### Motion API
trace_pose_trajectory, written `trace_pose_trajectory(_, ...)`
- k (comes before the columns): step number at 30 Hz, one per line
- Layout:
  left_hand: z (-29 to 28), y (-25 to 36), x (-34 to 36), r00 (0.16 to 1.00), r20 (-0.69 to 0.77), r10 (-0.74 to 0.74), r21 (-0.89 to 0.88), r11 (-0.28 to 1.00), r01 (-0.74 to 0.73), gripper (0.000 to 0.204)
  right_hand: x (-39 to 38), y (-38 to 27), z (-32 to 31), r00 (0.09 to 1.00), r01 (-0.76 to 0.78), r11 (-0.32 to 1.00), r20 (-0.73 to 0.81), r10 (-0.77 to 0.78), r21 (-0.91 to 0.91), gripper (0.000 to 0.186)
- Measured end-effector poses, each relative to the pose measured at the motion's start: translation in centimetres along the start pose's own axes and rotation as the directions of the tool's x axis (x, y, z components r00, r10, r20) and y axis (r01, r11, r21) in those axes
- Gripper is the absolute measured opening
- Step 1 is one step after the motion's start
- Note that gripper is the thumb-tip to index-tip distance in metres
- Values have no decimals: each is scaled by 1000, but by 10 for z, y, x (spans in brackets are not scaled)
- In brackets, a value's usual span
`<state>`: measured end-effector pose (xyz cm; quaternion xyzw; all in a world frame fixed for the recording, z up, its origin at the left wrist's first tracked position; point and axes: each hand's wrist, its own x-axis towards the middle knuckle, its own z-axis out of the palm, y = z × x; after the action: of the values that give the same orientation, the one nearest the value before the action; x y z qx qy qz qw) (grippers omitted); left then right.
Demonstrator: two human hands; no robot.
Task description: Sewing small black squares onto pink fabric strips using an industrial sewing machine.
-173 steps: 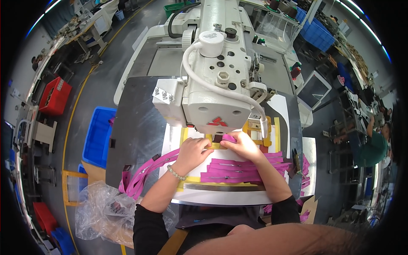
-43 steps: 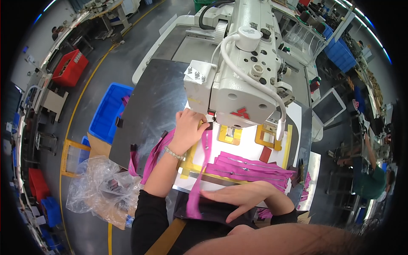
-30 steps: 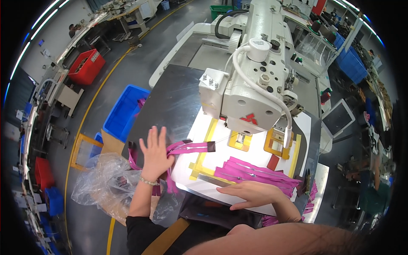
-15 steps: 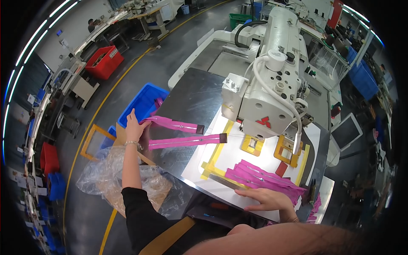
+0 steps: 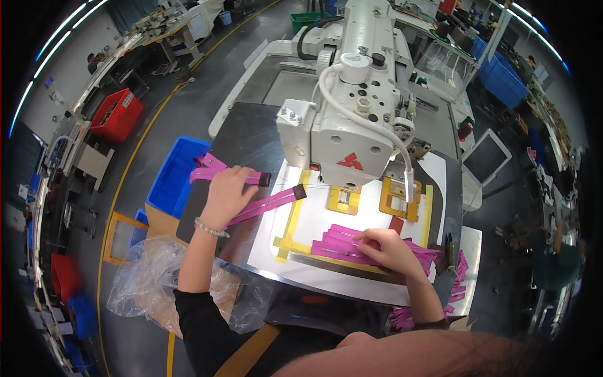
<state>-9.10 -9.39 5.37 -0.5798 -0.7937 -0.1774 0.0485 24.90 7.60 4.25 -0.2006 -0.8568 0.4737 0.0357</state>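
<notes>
My left hand (image 5: 229,195) lies across the upper of two pink zipper strips (image 5: 207,174), its fingers apart over the strip and partly hidden. The strip's dark end shows beyond the fingertips. Beside it, the second pink zipper (image 5: 270,202) runs out from under the hand, its dark end toward the sewing machine head (image 5: 352,141), with thin thread stretching from there. My right hand (image 5: 391,252) is at the pile of pink zippers (image 5: 336,244), thumb and forefinger bent together on the upper zippers. Yellow-edged clamp frames (image 5: 343,200) sit on the white sheet beneath the machine.
A blue bin (image 5: 171,182) stands left of the metal table (image 5: 251,135), above a clear plastic bag (image 5: 147,283). Farther left is a red crate (image 5: 117,115). More pink zippers (image 5: 402,318) hang at the right front, and a screen (image 5: 487,160) stands at the right.
My left hand has moved right along the zippers, toward their dark ends. The right hand has moved up onto the pile, its fingers bending. The view has shifted to the right.
</notes>
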Motion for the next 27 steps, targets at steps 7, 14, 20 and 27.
trace_pose_trajectory(7, 74, 100, 12, 886, 105, 451, -408, 832, -375, 37, 8, 35, -11, 884, -137, 966, -466, 20, -218, 10)
trace_pose_trajectory(14, 105, 150, 8, 816, 125, 564, -533, 732, -424, 47, -23, 58, -59, 890, -254, 951, -427, 158, -178, 18)
trace_pose_trajectory(20, 115, 143, 5, 833, 87, 546, -556, 720, -414, 45, -24, 34, -45, 907, -278, 873, -408, 102, -401, 43)
trace_pose_trajectory(27, 114, 142, 8, 830, 84, 552, -573, 708, -413, 37, -18, 39, -25, 934, -288, 749, -346, 84, -596, 42)
